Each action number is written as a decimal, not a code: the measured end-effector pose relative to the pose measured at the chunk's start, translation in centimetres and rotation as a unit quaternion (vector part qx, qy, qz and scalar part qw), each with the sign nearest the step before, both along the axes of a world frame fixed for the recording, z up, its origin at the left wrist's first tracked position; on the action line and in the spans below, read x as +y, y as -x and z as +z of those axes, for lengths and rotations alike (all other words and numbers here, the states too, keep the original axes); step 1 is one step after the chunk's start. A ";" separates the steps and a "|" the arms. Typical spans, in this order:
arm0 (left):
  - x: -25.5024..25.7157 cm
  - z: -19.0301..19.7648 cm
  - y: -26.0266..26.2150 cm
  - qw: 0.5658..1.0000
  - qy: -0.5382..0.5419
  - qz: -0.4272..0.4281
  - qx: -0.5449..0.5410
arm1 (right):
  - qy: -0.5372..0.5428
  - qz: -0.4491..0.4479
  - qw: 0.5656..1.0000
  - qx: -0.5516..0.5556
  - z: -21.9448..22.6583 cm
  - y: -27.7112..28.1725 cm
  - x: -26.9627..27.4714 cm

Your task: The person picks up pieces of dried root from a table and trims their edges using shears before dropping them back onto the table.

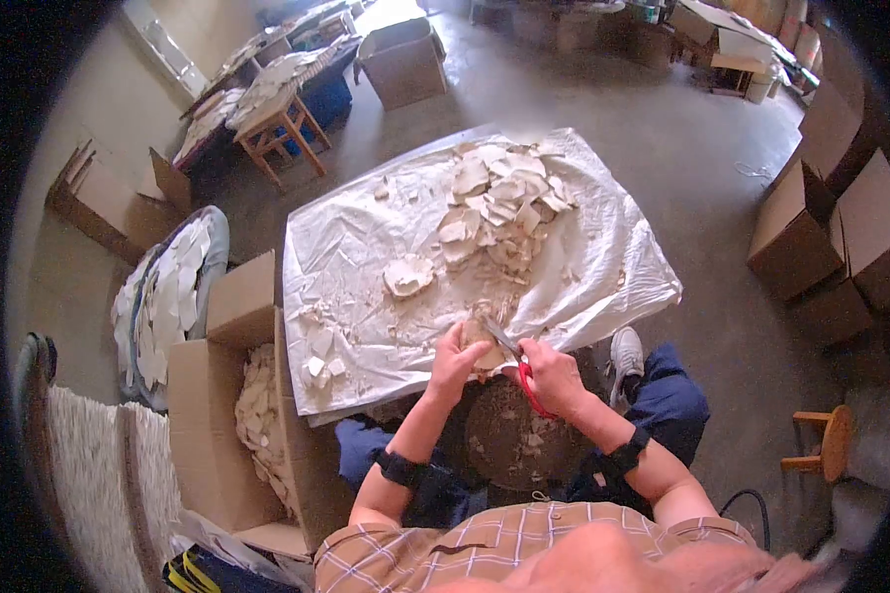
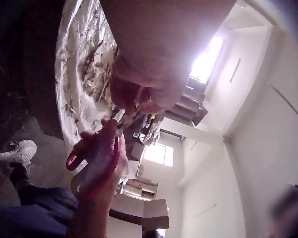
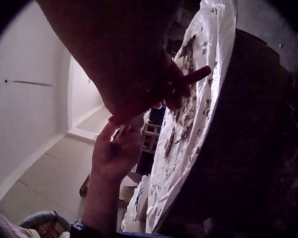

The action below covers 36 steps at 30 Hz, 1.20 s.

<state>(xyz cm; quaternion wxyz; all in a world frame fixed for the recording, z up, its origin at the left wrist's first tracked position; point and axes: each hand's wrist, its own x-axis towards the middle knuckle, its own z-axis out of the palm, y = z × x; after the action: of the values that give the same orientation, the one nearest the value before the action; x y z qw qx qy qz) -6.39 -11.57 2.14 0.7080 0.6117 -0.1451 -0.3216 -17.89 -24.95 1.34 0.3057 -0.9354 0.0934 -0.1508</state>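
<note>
Over the near edge of a white cloth-covered table (image 1: 351, 247), my left hand (image 1: 453, 361) holds a pale, brownish flat piece (image 1: 485, 356) between thumb and fingers. My right hand (image 1: 556, 378) grips scissors with red handles (image 1: 524, 378), their blades pointing at the piece and overlapping it in the head view. In the left wrist view the red handle (image 2: 112, 163) loops round the right hand. Farther back lies a heap of similar pale, jagged pieces (image 1: 480, 208). A rounded piece with a ragged rim (image 1: 408, 275) sits by itself left of the heap.
Small scraps (image 1: 321, 356) dot the cloth's left corner. An open cardboard box (image 1: 203, 425) holding pale pieces stands at my left. Between my knees is a dark round surface (image 1: 514, 445) with crumbs. More cardboard boxes (image 1: 796, 237) and a wooden stool (image 1: 835, 443) stand right.
</note>
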 end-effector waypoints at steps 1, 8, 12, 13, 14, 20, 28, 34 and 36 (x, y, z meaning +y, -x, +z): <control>0.1 -0.1 0.0 1.000 0.001 0.006 0.012 | -0.005 0.003 1.000 0.017 -0.1 0.0 0.1; -0.5 0.4 -0.1 0.999 0.034 0.009 0.019 | -0.005 0.010 0.999 0.050 1.8 0.2 -0.2; -0.3 1.2 -0.3 0.999 0.042 0.020 0.024 | 0.069 0.026 0.995 0.063 2.5 -0.6 -1.0; -0.1 1.7 -0.5 0.999 0.035 0.020 0.034 | 0.070 0.034 0.995 0.067 3.6 -0.8 -0.9; 0.2 2.1 -0.5 0.998 0.046 0.013 0.033 | 0.071 0.046 0.994 0.071 4.8 -1.0 -1.0; 0.5 2.7 -0.6 0.987 0.116 0.097 0.051 | 0.052 0.029 0.998 -0.009 5.1 -2.2 -1.3; 0.6 2.1 -1.0 0.994 0.072 0.082 0.003 | 0.056 0.048 0.997 -0.037 4.1 -2.6 -0.8; -0.2 0.7 -0.4 0.990 0.075 0.093 -0.075 | 0.074 0.027 0.995 -0.058 4.1 -2.3 -0.5; 0.1 0.8 -0.1 0.993 0.052 0.086 -0.065 | 0.067 0.026 0.996 -0.053 3.7 -2.0 -0.3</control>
<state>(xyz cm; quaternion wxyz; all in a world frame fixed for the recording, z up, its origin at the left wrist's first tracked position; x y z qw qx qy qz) -6.33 -11.45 2.91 0.7527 0.6042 -0.1541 -0.2110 -15.92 -25.28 5.04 0.2505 -0.9466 0.0421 -0.1984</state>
